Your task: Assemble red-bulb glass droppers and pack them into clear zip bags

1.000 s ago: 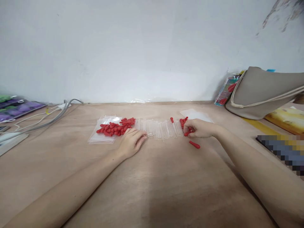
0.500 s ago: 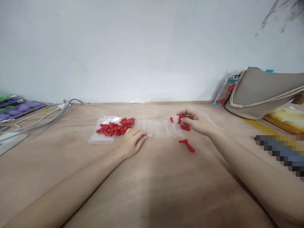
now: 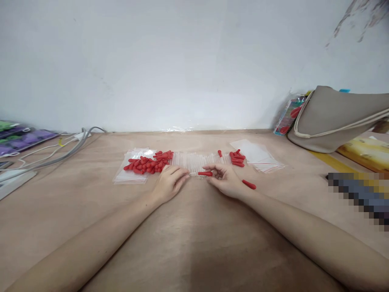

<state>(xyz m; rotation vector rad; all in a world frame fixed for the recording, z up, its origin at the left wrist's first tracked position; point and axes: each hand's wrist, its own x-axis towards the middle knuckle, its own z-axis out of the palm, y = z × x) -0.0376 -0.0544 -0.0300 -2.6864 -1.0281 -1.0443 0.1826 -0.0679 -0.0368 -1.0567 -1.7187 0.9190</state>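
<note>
My left hand [image 3: 170,181] rests on the table with its fingertips closed on a thin clear tube [image 3: 193,174] that points right. Just across from that tube's end, my right hand [image 3: 224,178] pinches a red rubber bulb [image 3: 205,174], its narrow neck toward the tube. Whether bulb and tube touch is too small to tell. Behind both hands lies a row of clear tubes [image 3: 194,160]. Beside my left hand is a heap of red bulbs [image 3: 148,163]. A smaller group of red bulbs [image 3: 237,159] sits right of the tubes, and a single bulb [image 3: 249,185] lies near my right wrist.
Clear plastic bags lie under the left heap [image 3: 126,176] and at the right [image 3: 257,154]. Cables [image 3: 73,148] run along the left side. A grey-beige bag [image 3: 337,117] and a yellow package [image 3: 369,150] stand at the right. The wall [image 3: 194,73] closes off the back.
My right hand has moved left and nearer from the small bulb group to the tube. One of the two loose front bulbs has left its place. My left hand has stayed put.
</note>
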